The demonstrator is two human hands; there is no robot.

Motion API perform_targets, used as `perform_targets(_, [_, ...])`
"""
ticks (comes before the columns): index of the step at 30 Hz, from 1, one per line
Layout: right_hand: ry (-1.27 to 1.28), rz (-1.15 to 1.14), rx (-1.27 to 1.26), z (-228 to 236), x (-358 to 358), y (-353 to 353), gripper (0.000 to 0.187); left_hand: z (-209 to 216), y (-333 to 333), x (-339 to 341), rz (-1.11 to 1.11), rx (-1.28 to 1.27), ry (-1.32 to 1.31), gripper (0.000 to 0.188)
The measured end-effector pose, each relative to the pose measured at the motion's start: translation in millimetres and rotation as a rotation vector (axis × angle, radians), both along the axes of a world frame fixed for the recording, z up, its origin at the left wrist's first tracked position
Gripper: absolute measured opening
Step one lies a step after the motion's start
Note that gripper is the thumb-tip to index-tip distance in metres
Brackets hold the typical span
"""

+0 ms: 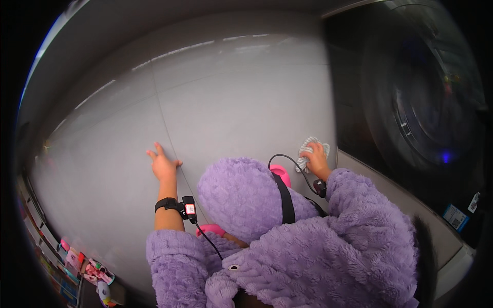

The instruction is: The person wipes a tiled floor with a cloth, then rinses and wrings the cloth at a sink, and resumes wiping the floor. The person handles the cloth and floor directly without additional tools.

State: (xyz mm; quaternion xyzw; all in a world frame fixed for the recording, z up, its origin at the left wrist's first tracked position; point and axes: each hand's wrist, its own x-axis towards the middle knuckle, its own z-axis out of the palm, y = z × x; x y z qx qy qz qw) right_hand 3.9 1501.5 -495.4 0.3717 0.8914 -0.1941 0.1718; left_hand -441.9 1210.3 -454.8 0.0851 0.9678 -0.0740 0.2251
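Observation:
A grey-and-white striped cloth (302,163) lies bunched on the grey tiled floor (241,102). My right hand (317,158) grips it from above, fingers curled over it and pressing it down. Part of the cloth is hidden under the palm. Off to the left, my left hand (165,167) rests on the floor with its fingers spread and nothing in it, close to a tile joint. A black strap with a small device (189,207) and a cable sits on my left wrist; a similar dark device (319,188) is on the right.
A dark front-loading machine with a round door (411,118) stands at the right, above a pale base strip (405,195). My purple fleece knee (236,190) and pink slippers (280,175) are between my arms. Pink and white toys (97,272) and shelves are at lower left.

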Motion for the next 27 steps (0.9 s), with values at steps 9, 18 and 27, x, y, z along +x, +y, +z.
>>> perform_targets(9, [0.000, -0.051, 0.028, 1, 24, -12, 0.036, 8, 5, 2, -0.001, -0.026, -0.039, 0.115])
perform_targets(18, [-0.051, -0.039, -0.102, 47, 1, 5, 0.030, 5, 6, 9, -0.023, -0.035, -0.041, 0.116])
perform_targets(27, [0.253, 0.426, 0.073, 24, -127, -16, 0.032, 9, 4, 8, -0.066, -0.039, -0.016, 0.117])
